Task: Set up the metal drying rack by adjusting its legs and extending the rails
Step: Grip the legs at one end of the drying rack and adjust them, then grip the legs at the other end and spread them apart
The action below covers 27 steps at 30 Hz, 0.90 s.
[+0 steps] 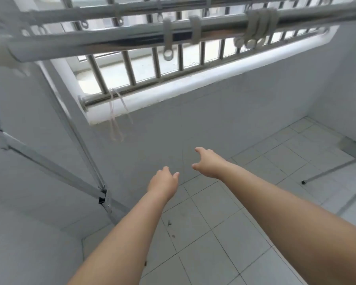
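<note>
The metal drying rack stands close in front of me. Its top rail (115,41) runs across the upper part of the view, with grey plastic clips (260,27) on it. Crossed legs with a hinge joint (104,197) stand at the left, and another leg (333,169) with a black foot rests on the floor at the right. My left hand (163,183) and my right hand (209,162) are stretched out below the rail, palms down, fingers loosely apart. Neither hand touches the rack or holds anything.
A barred window (156,64) with a white sill sits behind the rail. A thin cord loop (116,120) hangs from its lowest bar. White walls close in at the left and back. The floor (224,233) is pale tile with small bits of debris.
</note>
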Tool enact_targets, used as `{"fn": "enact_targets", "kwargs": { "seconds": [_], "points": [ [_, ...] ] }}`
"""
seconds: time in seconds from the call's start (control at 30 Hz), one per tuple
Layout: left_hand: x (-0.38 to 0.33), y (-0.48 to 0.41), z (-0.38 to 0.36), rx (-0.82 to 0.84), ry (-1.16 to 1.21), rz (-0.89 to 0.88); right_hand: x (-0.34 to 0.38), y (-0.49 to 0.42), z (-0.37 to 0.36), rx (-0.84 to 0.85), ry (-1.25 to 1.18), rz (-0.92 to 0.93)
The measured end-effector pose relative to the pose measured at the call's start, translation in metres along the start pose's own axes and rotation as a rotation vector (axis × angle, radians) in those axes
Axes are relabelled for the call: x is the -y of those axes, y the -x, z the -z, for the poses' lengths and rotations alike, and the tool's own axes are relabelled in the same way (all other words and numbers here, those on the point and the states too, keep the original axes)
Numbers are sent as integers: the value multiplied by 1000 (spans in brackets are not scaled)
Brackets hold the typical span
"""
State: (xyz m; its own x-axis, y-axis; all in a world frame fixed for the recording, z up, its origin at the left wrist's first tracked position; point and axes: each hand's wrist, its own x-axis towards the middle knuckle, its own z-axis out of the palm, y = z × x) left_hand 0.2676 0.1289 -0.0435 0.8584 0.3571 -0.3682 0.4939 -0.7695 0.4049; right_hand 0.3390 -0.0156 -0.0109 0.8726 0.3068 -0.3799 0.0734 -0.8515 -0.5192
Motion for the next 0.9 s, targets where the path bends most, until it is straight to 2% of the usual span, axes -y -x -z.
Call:
{"fn": "enact_targets", "kwargs": {
  "seconds": [0.3,0.57,0.9],
  "points": [
    [-215,23,-75,14,-116,-288,-200,61,129,-201,0,-166],
    [-397,52,-172,80,-127,-505,-385,138,221,-358,-76,-412],
    [-557,66,-257,135,-83,-786,-521,180,287,-504,-215,-585]
  ]
}}
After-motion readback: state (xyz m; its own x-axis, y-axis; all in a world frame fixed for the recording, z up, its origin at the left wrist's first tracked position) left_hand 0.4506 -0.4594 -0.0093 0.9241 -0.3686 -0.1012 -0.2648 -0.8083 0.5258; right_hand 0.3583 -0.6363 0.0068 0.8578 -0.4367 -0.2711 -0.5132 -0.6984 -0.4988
